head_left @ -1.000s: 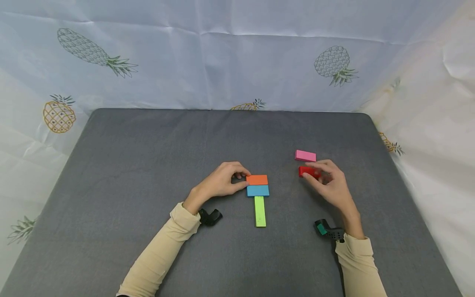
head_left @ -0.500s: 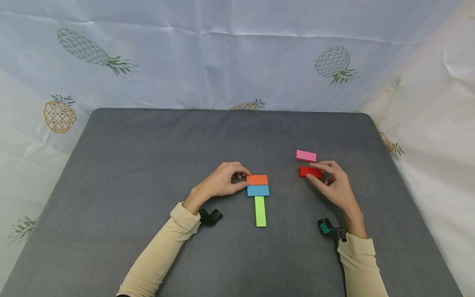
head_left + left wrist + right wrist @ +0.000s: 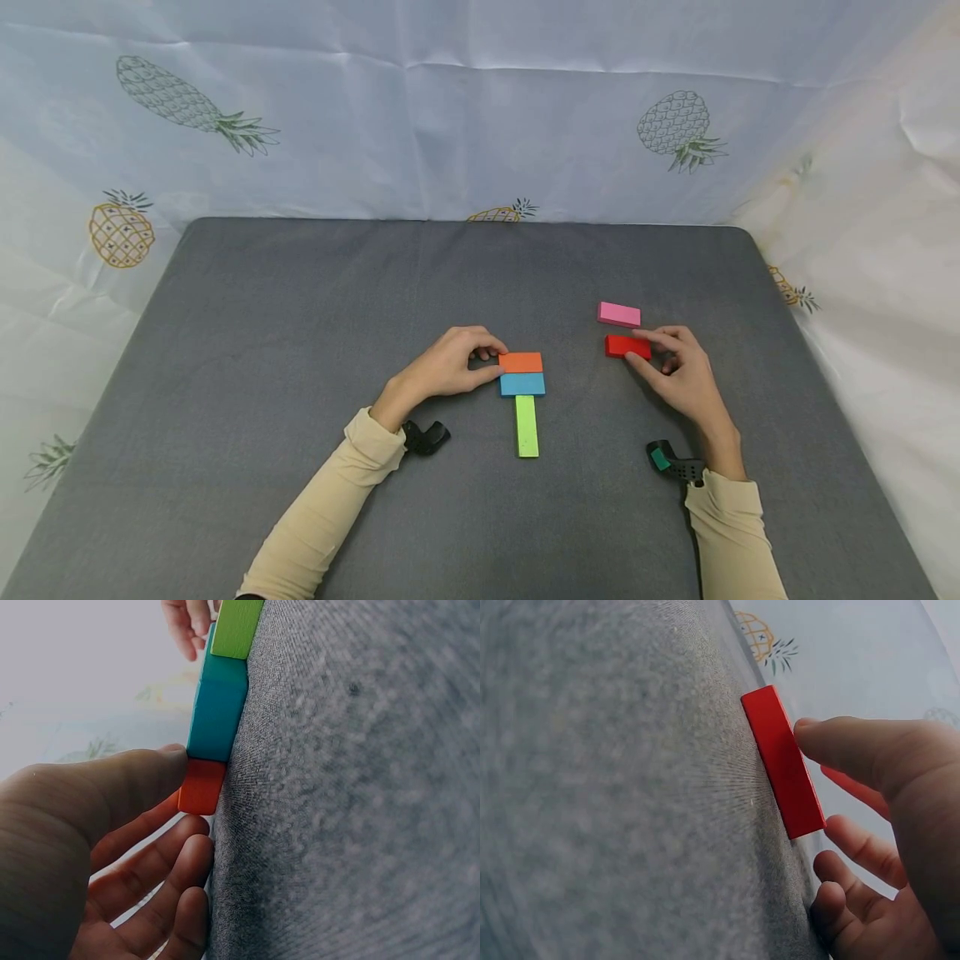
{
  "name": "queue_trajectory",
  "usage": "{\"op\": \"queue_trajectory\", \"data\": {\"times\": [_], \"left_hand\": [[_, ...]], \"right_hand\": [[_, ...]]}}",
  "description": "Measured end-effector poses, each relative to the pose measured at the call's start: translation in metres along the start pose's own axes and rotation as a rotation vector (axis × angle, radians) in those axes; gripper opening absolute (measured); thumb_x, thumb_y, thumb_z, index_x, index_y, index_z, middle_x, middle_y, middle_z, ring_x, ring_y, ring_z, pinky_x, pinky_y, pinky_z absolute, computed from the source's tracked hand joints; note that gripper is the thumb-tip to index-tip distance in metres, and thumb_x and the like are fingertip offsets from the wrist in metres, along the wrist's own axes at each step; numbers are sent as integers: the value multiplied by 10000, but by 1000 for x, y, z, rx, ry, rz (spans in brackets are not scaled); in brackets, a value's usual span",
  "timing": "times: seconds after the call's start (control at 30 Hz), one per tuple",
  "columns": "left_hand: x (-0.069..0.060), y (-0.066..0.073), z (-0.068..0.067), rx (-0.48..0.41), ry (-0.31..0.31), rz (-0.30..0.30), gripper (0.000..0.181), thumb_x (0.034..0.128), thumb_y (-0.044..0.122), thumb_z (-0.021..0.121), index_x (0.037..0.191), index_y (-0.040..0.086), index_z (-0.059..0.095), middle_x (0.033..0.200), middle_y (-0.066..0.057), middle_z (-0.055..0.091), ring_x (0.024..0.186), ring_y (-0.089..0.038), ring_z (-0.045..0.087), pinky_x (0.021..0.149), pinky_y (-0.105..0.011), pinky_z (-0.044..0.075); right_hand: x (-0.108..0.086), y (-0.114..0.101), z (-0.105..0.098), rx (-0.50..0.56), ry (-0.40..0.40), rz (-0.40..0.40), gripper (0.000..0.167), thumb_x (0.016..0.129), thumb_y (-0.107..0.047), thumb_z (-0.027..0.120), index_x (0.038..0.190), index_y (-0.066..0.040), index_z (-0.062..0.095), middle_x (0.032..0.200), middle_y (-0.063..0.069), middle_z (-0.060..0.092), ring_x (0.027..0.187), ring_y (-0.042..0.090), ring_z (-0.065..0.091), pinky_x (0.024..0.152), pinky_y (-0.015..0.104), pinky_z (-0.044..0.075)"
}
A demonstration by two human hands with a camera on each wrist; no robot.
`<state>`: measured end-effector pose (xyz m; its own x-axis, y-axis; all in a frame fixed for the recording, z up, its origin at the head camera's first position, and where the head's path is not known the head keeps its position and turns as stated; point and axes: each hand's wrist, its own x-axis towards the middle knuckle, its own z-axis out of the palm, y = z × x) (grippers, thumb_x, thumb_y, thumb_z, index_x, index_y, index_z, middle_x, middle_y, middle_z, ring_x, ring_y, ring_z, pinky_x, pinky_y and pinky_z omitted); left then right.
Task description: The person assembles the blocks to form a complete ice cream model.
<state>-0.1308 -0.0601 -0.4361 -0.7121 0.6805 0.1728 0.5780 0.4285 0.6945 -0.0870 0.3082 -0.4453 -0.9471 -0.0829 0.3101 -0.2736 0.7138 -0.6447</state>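
Note:
In the head view a light green block (image 3: 527,426) points toward the person, a blue block (image 3: 522,384) lies crosswise at its far end, and an orange block (image 3: 521,362) lies against the blue one. My left hand (image 3: 455,364) pinches the orange block's left end, thumb (image 3: 171,752) near the blue seam, index finger mostly hidden behind. A red block (image 3: 627,347) lies flat farther right. My right hand (image 3: 681,372) is at its right half, thumb (image 3: 821,736) at the near edge and index finger by the far edge, fingers loosely bent.
A pink block (image 3: 618,314) lies just beyond the red one. Grey cloth covers the table (image 3: 315,292), and a pineapple-print curtain (image 3: 420,108) hangs behind it. A dark camera mount sits on each wrist.
My right hand has slid a little to the right along the red block, uncovering more of it, while the block stays put. My left hand and the joined blocks look unmoved.

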Motion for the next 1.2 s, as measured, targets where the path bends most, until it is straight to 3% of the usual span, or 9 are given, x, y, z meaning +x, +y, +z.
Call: {"op": "queue_trajectory", "data": {"times": [0.57, 1.2], "left_hand": [[0, 2, -1, -4, 1, 4, 225, 923, 120, 750, 1129, 32, 753, 1032, -85, 735, 903, -163, 648, 834, -293, 555], [0, 4, -4, -7, -10, -6, 234, 929, 130, 746, 1142, 34, 749, 1045, -86, 734, 908, -162, 650, 841, -286, 555]], "right_hand": [[-2, 7, -1, -35, -94, 34, 419, 876, -30, 778, 1283, -5, 686, 1099, 197, 566, 720, 56, 415, 638, 134, 361], [1, -1, 0, -61, -86, 20, 371, 880, -34, 779, 1242, -21, 700, 1042, 172, 587, 840, 85, 417, 656, 146, 358]]}}
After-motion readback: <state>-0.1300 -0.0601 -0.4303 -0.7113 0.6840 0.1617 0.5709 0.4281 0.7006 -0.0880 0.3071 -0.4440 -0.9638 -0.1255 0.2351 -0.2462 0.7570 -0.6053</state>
